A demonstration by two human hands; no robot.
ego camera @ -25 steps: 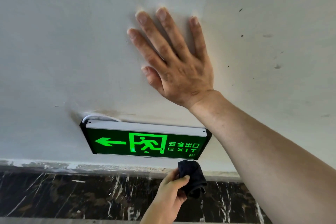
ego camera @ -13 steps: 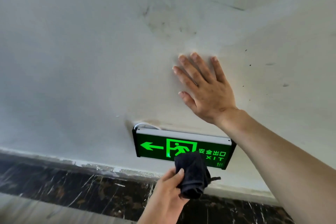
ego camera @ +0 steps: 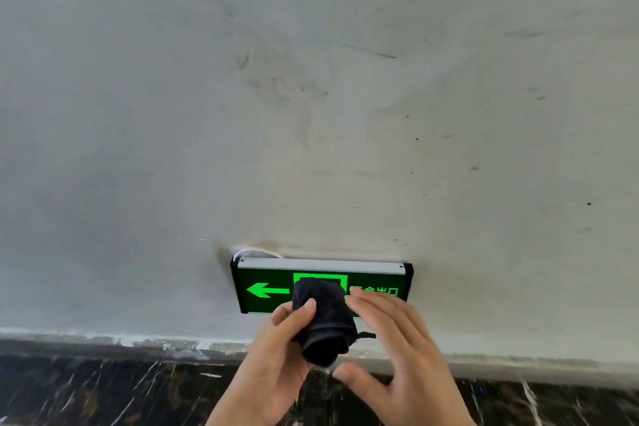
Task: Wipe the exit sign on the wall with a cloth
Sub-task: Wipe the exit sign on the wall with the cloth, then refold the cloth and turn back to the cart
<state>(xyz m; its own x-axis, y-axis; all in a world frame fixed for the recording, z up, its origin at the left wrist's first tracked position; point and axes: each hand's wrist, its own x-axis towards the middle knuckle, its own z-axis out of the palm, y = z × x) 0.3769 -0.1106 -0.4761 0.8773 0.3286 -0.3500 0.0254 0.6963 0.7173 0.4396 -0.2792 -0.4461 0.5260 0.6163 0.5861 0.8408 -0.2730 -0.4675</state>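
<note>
A green lit exit sign (ego camera: 269,287) with a white arrow-shaped green mark and a grey top rail hangs low on the pale wall. My left hand (ego camera: 276,363) grips a bunched dark cloth (ego camera: 325,325), which covers the middle of the sign's face. My right hand (ego camera: 397,356) hovers just right of the cloth with fingers spread, in front of the sign's right part, holding nothing. Part of the sign's lettering is hidden behind my fingers.
The wall (ego camera: 311,114) is scuffed and stained above the sign. A white cable (ego camera: 256,252) loops out behind the sign's top left corner. Below runs a dark marbled skirting band (ego camera: 103,387).
My right hand has left the wall above the sign and dropped down beside the cloth. My left hand has lifted the cloth onto the sign's face.
</note>
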